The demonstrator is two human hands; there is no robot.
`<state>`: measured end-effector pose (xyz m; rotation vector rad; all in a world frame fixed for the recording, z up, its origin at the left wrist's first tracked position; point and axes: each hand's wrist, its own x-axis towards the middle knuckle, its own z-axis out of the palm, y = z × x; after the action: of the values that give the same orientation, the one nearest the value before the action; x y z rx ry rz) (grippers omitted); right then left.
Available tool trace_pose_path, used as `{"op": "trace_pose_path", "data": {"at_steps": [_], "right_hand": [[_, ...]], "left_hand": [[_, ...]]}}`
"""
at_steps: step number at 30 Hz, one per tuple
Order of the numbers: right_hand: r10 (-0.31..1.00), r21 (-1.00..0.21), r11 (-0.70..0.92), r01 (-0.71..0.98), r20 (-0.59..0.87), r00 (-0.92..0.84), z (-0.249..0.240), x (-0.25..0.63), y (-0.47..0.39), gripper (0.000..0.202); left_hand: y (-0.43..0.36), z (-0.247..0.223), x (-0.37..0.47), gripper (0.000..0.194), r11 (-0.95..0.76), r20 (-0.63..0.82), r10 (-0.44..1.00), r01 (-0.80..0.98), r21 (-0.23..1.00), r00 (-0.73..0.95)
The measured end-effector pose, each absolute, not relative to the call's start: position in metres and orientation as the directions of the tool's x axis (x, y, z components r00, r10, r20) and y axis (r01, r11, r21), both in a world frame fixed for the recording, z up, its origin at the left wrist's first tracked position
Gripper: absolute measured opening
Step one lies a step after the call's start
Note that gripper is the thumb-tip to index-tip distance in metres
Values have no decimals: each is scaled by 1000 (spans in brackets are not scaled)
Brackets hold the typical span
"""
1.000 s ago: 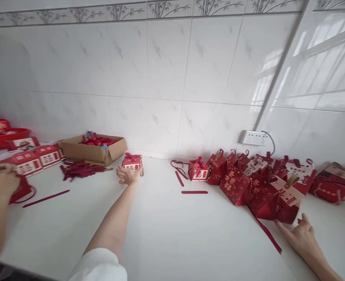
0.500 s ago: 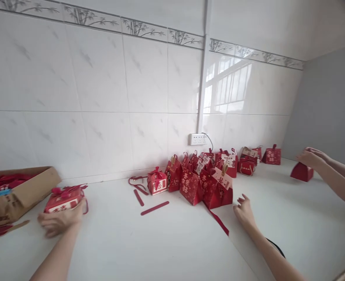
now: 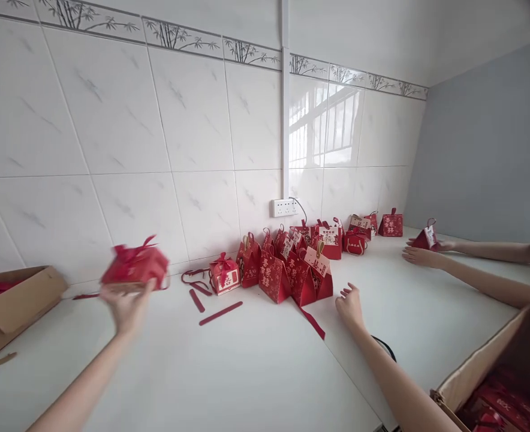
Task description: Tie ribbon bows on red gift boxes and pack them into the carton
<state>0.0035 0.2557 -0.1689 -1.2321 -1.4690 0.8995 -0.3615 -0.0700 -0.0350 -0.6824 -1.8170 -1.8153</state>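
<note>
My left hand (image 3: 128,307) grips a red gift box (image 3: 134,267) from below and holds it up off the white tabletop; the box has a ribbon bow on top and is blurred by motion. My right hand (image 3: 351,307) rests on the table with its fingers apart and slightly curled, holding nothing. Just left of it stands a cluster of red peaked gift boxes (image 3: 274,276) with loop handles, some bearing pale tags. A smaller bow-tied gift box (image 3: 225,276) sits at the cluster's left end.
Flat red strips (image 3: 220,313) and a dark red ribbon (image 3: 196,275) lie between my hands. An open cardboard box (image 3: 31,300) is at far left, another cardboard box (image 3: 481,360) at lower right. A co-worker's hands (image 3: 424,257) hold a red gift box (image 3: 427,237). A power strip (image 3: 285,207) is on the wall.
My left hand has lifted the gift box from beside the cardboard box, up and to the right. The view has turned rightward. The co-worker's hands are now lower around their box.
</note>
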Motion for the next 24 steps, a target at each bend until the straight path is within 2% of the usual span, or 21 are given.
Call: {"op": "trace_pose_path", "data": {"at_steps": [2,6,11,17,24], "right_hand": [[977,-949,205,240,214,10,-168,6,254,70],[975,-950,208,231,220,29,-165,9,250,68],[971,-949,216,228,234,53,-162,7,248,62],[932,-914,325,241,353,79,-158,6,245,56],[850,-820,504,273,526,11,-155,3,237,43]], "left_hand": [[-45,-37,-331,81,-57,673,123,671,739,-730],[-4,-51,-258,79,-318,703,519,653,687,-487],[22,-84,-197,81,-372,592,760,566,735,-268],[27,-121,-191,87,-374,538,829,562,738,-155],[29,-126,-189,88,-316,518,819,563,764,-245]]}}
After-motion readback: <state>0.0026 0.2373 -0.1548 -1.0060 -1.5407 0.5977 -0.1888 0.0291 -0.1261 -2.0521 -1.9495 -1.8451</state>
